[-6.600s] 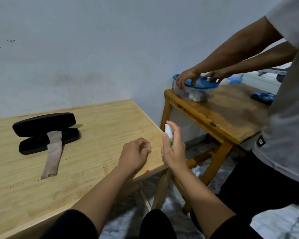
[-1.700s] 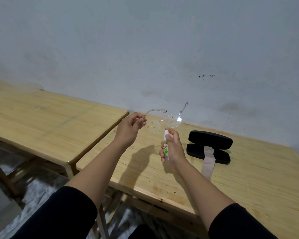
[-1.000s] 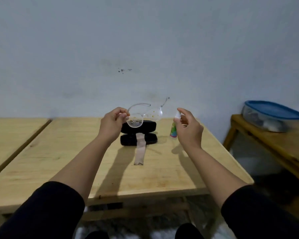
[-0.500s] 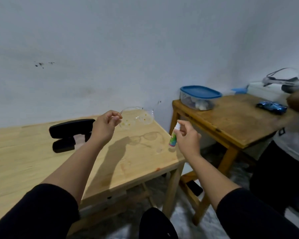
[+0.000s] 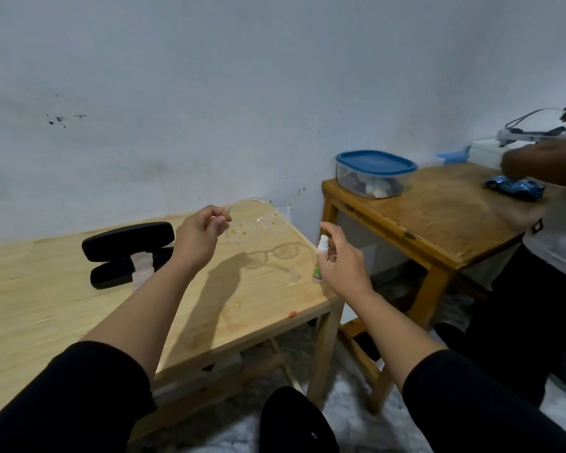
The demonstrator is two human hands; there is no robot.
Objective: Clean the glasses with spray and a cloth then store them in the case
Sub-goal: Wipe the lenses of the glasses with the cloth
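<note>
My left hand (image 5: 199,237) pinches one temple of the clear-framed glasses (image 5: 262,221) and holds them in the air above the light wooden table (image 5: 40,308). Their lenses carry yellowish spots. My right hand (image 5: 340,264) grips a small white spray bottle (image 5: 320,260) with a green label, its nozzle turned toward the glasses and the index finger raised over the top. An open black glasses case (image 5: 126,252) lies on the table to the left. A pale cloth (image 5: 142,267) hangs over the case's lower half.
A darker wooden table (image 5: 445,220) stands to the right with a blue-lidded clear container (image 5: 374,173) and a blue toy car (image 5: 513,188) on it. Another person (image 5: 549,243) stands at the right edge, reaching over that table. A grey wall runs behind.
My view has swung back and forth along the table and now faces its right end. Both hands keep their holds, and the other person's arm has come in over the right table.
</note>
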